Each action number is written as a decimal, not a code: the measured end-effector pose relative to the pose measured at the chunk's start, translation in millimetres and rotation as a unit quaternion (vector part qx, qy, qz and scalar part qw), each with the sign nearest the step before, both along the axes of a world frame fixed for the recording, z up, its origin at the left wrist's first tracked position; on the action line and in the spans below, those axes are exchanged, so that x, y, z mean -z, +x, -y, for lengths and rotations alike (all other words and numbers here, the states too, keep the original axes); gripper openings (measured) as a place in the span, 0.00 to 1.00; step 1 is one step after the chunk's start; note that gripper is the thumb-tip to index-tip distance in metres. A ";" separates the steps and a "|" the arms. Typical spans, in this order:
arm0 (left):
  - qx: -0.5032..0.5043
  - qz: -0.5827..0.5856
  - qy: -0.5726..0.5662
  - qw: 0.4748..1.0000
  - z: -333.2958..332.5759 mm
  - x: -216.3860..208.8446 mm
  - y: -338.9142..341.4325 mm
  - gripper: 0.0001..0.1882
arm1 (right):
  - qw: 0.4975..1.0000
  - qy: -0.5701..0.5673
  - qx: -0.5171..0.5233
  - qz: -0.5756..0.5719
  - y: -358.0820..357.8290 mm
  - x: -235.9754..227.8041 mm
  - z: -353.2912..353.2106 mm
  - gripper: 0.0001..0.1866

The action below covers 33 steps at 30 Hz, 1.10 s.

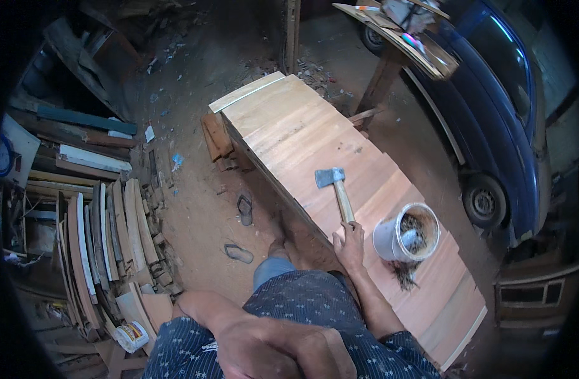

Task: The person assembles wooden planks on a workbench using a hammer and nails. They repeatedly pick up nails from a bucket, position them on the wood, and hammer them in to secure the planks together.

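Note:
My right hand is closed round the lower end of a hatchet's wooden handle. The hatchet lies on a long top of pale wooden boards, its grey metal head pointing away from me. Just right of that hand stands a white plastic bucket holding dark, bristly stuff and something whitish. A dark tuft of fibres lies against the bucket's near side. My left hand is raised close to the camera in front of my patterned shirt. Its fingers look curled; whatever they may hold is hidden.
Planks and offcuts are stacked at the left, with a white tub near them. Two sandals lie on the dirt floor. A blue car stands at the right, beyond a raised cluttered board on a post.

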<state>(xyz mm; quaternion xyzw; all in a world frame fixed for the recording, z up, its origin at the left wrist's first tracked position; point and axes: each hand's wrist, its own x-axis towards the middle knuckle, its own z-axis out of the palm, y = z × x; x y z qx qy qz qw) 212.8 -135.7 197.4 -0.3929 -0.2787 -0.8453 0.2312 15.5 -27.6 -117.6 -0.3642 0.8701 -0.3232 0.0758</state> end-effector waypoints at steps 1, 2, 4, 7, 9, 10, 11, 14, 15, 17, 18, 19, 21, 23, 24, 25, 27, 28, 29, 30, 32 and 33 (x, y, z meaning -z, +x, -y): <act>0.038 0.004 -0.021 0.999 -18.5 -0.8 15.7 0.18 | 1.000 -0.004 0.000 -0.006 7.7 5.8 -13.4 0.24; 0.076 0.012 -0.039 0.996 -35.4 -2.7 28.8 0.21 | 1.000 0.000 0.004 -0.006 18.6 12.5 -32.3 0.24; 0.103 0.034 -0.091 0.990 -44.8 -21.1 47.5 0.20 | 1.000 0.013 0.002 0.003 34.9 25.1 -59.8 0.23; 0.018 0.076 -0.126 0.989 -66.4 -47.3 66.7 0.20 | 0.999 0.033 0.011 0.027 71.3 24.3 -99.0 0.21; 0.049 0.090 -0.126 0.987 -73.5 -62.4 68.1 0.21 | 0.997 0.044 0.004 0.063 82.9 17.7 -132.9 0.21; 0.102 0.090 -0.123 0.983 -76.4 -65.7 65.3 0.22 | 0.996 0.049 0.013 0.080 85.1 15.7 -153.1 0.21; 0.105 0.090 -0.141 0.980 -80.8 -67.6 77.7 0.21 | 0.995 0.052 0.009 0.090 96.9 15.1 -162.2 0.21; 0.128 0.070 -0.152 0.978 -76.6 -38.6 91.5 0.16 | 0.987 0.089 0.077 0.107 121.5 19.6 -221.0 0.20; 0.113 0.066 -0.141 0.981 -72.6 -26.1 81.4 0.12 | 0.982 0.106 0.117 0.107 128.6 19.3 -245.1 0.20; 0.065 0.170 -0.088 0.979 -82.7 -1.3 81.3 0.10 | 0.963 0.136 0.206 0.109 148.4 19.1 -289.4 0.19; 0.037 0.280 -0.048 0.958 -93.8 14.5 95.9 0.10 | 0.958 0.151 0.223 0.100 159.5 25.3 -319.1 0.19; -0.014 0.343 -0.106 0.933 -92.6 41.5 97.4 0.11 | 0.951 0.166 0.245 0.093 175.4 35.8 -352.9 0.19; -0.094 0.465 -0.172 0.863 -92.2 94.7 98.7 0.13 | 0.933 0.174 0.294 0.117 213.2 35.6 -395.2 0.19; -0.118 0.568 -0.212 0.786 -97.8 141.3 100.4 0.14 | 0.903 0.161 0.364 0.162 246.3 28.1 -432.1 0.19; -0.124 0.611 -0.249 0.741 -97.0 168.8 110.3 0.13 | 0.893 0.140 0.397 0.159 262.2 28.8 -451.0 0.19; -0.131 0.650 -0.281 0.694 -97.8 190.7 115.5 0.13 | 0.882 0.123 0.428 0.153 279.1 35.2 -473.2 0.19; -0.110 0.660 -0.338 0.662 -112.6 224.4 117.0 0.13 | 0.843 0.104 0.495 0.185 309.1 55.2 -521.9 0.18; -0.103 0.667 -0.368 0.640 -122.5 229.4 116.9 0.13 | 0.811 0.100 0.528 0.230 326.7 65.8 -544.9 0.18; -0.095 0.654 -0.427 0.617 -133.1 228.5 110.5 0.12 | 0.781 0.091 0.555 0.272 334.9 72.8 -562.9 0.18; -0.084 0.648 -0.429 0.624 -149.8 229.8 101.4 0.12 | 0.773 0.104 0.562 0.273 342.5 77.2 -585.8 0.18; -0.070 0.638 -0.442 0.627 -178.9 231.9 86.9 0.12 | 0.760 0.120 0.570 0.289 356.6 86.2 -612.5 0.19; -0.092 0.592 -0.487 0.636 -191.5 241.6 77.4 0.12 | 0.754 0.103 0.587 0.276 356.5 88.7 -633.7 0.19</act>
